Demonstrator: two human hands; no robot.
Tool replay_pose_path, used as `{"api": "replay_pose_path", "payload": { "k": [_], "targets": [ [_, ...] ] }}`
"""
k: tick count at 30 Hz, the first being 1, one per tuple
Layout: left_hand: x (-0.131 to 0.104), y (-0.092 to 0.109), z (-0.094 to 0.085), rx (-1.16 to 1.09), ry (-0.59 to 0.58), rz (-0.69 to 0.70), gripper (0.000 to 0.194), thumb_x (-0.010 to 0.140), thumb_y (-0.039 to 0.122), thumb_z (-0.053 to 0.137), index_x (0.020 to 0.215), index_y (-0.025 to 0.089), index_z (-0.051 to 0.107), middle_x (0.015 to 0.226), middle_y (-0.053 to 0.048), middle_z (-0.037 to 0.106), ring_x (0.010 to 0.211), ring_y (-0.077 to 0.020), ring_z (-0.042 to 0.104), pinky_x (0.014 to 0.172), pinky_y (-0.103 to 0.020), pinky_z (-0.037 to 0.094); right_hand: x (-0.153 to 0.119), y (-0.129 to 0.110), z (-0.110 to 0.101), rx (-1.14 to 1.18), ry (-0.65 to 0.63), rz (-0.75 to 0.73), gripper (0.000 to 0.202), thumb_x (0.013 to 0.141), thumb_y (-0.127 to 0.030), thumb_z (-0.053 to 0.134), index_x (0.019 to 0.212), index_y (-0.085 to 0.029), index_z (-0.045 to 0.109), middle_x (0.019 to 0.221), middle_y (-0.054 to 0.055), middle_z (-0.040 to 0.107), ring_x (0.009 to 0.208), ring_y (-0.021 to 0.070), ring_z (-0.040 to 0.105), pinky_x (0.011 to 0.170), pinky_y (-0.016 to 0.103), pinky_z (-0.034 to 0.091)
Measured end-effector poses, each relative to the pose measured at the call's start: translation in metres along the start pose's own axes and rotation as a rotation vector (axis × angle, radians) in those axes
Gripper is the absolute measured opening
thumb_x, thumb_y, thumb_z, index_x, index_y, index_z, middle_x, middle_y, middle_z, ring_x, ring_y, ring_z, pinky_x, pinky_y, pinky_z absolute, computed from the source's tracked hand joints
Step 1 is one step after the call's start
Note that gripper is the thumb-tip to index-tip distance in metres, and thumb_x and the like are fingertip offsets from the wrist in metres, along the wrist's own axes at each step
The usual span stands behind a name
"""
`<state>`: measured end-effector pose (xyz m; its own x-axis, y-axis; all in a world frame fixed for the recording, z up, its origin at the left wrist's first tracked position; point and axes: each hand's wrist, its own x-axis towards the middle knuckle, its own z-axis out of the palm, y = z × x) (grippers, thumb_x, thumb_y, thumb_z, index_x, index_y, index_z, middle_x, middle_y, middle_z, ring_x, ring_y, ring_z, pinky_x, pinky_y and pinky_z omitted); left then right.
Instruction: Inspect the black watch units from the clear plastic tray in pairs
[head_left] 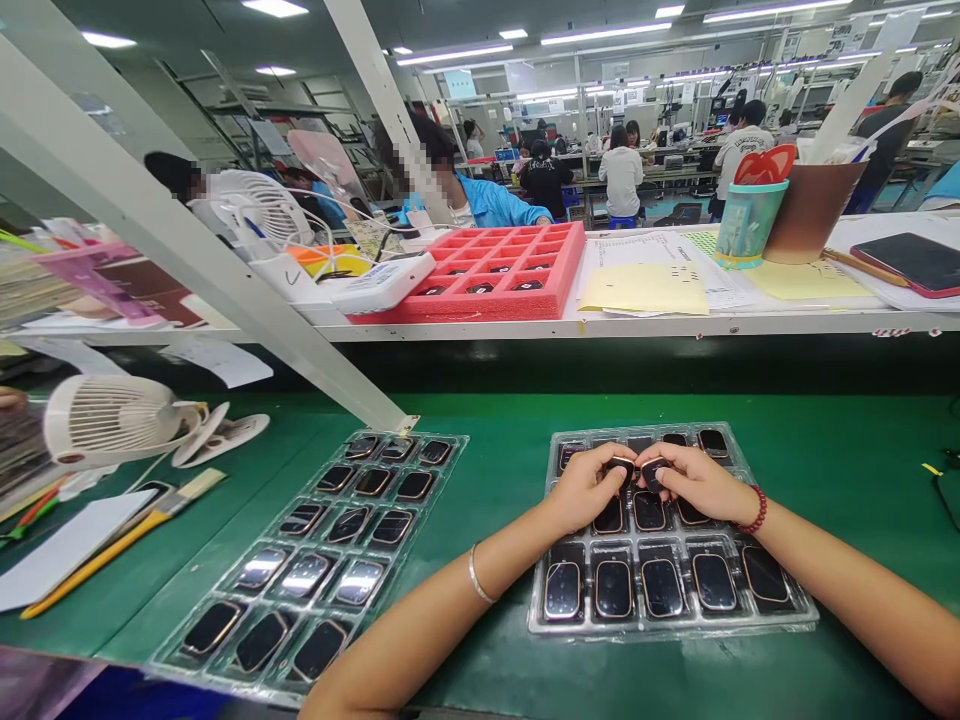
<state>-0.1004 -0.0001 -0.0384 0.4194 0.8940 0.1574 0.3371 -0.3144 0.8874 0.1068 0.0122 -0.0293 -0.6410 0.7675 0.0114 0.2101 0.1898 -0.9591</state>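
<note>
Both hands are over the clear plastic tray on the right, which holds rows of dark smartwatch faces with thin gold rims. Between the thumb and fingers of my left hand is one watch face. My right hand pinches another watch face close beside it. The fingertips of the two hands nearly meet above the upper rows, hiding part of them. In the front row, a watch face lies in its pocket. A second clear tray, also filled with watch faces, lies to the left.
A white shelf crosses behind the bench, bearing a red foam tray, papers, cups and a phone. At left are a small fan, a brush and a slanted white post. A person in blue sits beyond.
</note>
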Motion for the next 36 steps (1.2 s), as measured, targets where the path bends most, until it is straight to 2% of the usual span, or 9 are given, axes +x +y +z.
{"api": "replay_pose_path", "payload": {
  "k": [14,29,32,36],
  "targets": [
    [-0.001,0.005,-0.002,0.075,-0.01,0.009,0.026,0.085,0.023,0.045,0.105,0.018,0.061,0.091,-0.003,0.067,0.073,-0.0142,0.06,0.069,-0.025,0.047,0.0,-0.002,0.0,0.001,0.002,0.008,0.023,0.088,-0.024,0.047,0.108,-0.02,0.057,0.088,0.003,0.061,0.063,0.0122,0.058,0.062,0.027,0.051],
    [-0.001,0.006,-0.002,0.076,-0.013,0.018,0.025,0.085,0.022,0.046,0.105,0.019,0.06,0.093,-0.004,0.068,0.08,-0.0162,0.062,0.074,-0.026,0.047,0.0,0.001,0.0,0.007,-0.01,-0.002,0.024,0.088,-0.022,0.045,0.11,-0.019,0.056,0.089,0.004,0.061,0.065,0.0123,0.057,0.064,0.028,0.051],
    [0.0,0.002,-0.001,0.027,-0.018,-0.004,0.025,0.085,0.023,0.046,0.106,0.018,0.06,0.094,-0.005,0.066,0.078,-0.0159,0.061,0.07,-0.026,0.048,0.0,0.001,0.0,0.027,-0.011,0.002,0.025,0.088,-0.021,0.045,0.11,-0.018,0.056,0.089,0.004,0.06,0.065,0.012,0.057,0.063,0.027,0.051],
    [0.002,-0.004,0.0,-0.204,-0.004,-0.076,0.027,0.085,0.026,0.047,0.108,0.016,0.057,0.093,-0.007,0.063,0.078,-0.0166,0.061,0.066,-0.027,0.051,0.0,0.001,-0.002,0.099,-0.012,0.016,0.027,0.087,-0.019,0.045,0.112,-0.018,0.054,0.091,0.004,0.061,0.064,0.0109,0.057,0.062,0.026,0.05]
  ]
}}
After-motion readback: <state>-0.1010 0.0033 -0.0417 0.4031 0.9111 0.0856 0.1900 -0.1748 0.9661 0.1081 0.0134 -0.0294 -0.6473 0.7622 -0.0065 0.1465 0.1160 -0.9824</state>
